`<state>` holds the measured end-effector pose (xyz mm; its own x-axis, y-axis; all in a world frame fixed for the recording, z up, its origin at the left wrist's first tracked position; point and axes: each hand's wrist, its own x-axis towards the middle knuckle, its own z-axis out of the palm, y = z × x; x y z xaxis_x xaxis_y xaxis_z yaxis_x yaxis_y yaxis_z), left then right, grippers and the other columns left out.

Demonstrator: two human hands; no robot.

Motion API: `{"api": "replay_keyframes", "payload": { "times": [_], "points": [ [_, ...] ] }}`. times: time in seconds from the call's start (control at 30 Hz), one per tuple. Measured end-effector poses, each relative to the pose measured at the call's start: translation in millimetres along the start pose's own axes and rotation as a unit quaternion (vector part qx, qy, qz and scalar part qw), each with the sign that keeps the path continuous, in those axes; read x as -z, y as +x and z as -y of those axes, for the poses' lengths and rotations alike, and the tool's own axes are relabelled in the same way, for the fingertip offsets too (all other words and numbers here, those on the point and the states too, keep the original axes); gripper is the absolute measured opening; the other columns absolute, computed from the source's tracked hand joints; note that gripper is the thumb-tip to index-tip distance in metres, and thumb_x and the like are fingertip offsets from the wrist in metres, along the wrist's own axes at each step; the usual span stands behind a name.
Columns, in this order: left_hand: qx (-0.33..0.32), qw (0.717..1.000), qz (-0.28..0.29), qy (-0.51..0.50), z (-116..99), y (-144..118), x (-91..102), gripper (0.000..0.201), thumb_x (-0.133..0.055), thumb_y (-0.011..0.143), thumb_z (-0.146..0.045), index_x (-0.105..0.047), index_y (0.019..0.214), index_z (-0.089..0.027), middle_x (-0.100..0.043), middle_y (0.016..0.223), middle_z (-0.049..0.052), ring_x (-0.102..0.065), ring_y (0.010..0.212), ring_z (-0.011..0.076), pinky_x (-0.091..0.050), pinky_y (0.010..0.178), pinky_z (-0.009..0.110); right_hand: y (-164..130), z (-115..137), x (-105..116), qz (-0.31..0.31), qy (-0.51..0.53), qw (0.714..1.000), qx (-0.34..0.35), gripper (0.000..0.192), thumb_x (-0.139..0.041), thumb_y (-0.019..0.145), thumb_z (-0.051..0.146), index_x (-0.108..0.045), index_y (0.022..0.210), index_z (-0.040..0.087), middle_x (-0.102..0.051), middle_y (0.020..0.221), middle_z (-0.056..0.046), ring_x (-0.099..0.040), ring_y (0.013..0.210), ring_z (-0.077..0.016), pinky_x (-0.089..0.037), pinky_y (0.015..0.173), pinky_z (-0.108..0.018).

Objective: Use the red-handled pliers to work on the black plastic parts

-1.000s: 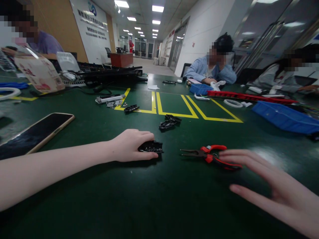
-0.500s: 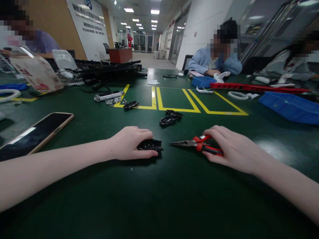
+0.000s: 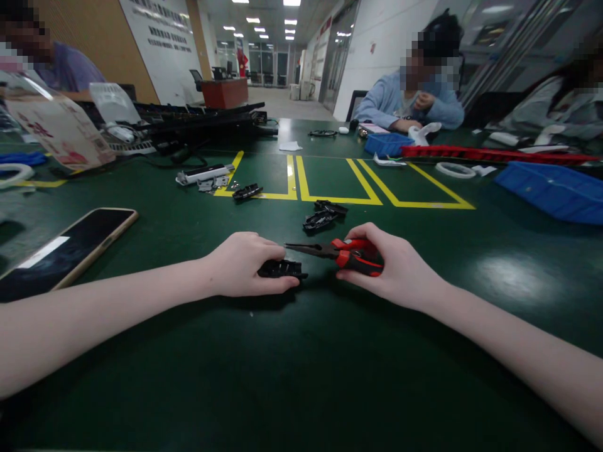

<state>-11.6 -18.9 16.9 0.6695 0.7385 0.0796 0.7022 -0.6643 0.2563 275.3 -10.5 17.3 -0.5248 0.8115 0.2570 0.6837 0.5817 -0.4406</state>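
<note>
My left hand (image 3: pixel 249 267) is closed on a small black plastic part (image 3: pixel 283 270), its fingers along the far side and the thumb along the near side. The part's right end sticks out of the grip. My right hand (image 3: pixel 393 267) grips red-and-black needle-nose pliers (image 3: pixel 355 256) by the handles. Their narrow jaws point left, and the tip lies just above the black part, close to my left fingertips. Whether the tip touches anything I cannot tell. Beyond my hands lie more black plastic parts (image 3: pixel 323 216), and another black part (image 3: pixel 247 192) is near a yellow line.
A phone (image 3: pixel 70 248) lies on the green table (image 3: pixel 282 376) at left. Metal pieces (image 3: pixel 207 177) are farther back. Yellow tape (image 3: pixel 339 201) marks the tabletop. A blue bin (image 3: pixel 551 191) and a long red strip (image 3: pixel 494 154) lie at right. People sit across the table.
My right hand has moved left with the pliers, bringing their tip from right of the black part to above it. My left hand keeps its hold. The view has tilted slightly downward.
</note>
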Motion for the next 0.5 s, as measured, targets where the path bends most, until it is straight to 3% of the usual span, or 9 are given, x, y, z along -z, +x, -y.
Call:
{"api": "replay_keyframes", "payload": {
  "times": [0.17, 0.3, 0.5],
  "points": [
    [-0.009, 1.000, -0.002, 0.005, -0.8, 0.2, 0.1, 0.049, -0.048, 0.093, -0.060, -0.065, 0.077, -0.017, -0.066, 0.071, 0.002, -0.058, 0.063, 0.0160, -0.037, 0.061, 0.028, -5.6, -5.1, -0.2, -0.007, -0.017, 0.999, 0.037, 0.052, -0.071, 0.079, 0.053, -0.061, 0.120, 0.024, -0.068, 0.109, -0.007, -0.068, 0.095, -0.0263, -0.056, 0.077, -0.041],
    [-0.017, 1.000, -0.008, 0.017, -0.9, 0.2, 0.0, 0.047, -0.049, 0.093, -0.059, -0.060, 0.074, -0.018, -0.062, 0.067, 0.000, -0.056, 0.062, 0.0156, -0.037, 0.063, 0.029, -7.0, -3.6, -1.1, -0.002, -0.045, 0.997, 0.068, 0.049, -0.069, 0.080, 0.054, -0.063, 0.117, 0.023, -0.066, 0.108, -0.008, -0.066, 0.089, -0.0253, -0.053, 0.072, -0.039],
    [-0.019, 1.000, -0.004, 0.017, -0.6, 0.3, -0.2, 0.046, -0.048, 0.093, -0.059, -0.059, 0.075, -0.018, -0.063, 0.069, 0.000, -0.057, 0.063, 0.0155, -0.037, 0.063, 0.028, -4.6, 0.1, -4.2, 0.008, -0.078, 0.992, 0.096, 0.041, -0.063, 0.086, 0.048, -0.057, 0.113, 0.018, -0.065, 0.110, -0.013, -0.061, 0.097, -0.0294, -0.048, 0.081, -0.044]
  ]
}}
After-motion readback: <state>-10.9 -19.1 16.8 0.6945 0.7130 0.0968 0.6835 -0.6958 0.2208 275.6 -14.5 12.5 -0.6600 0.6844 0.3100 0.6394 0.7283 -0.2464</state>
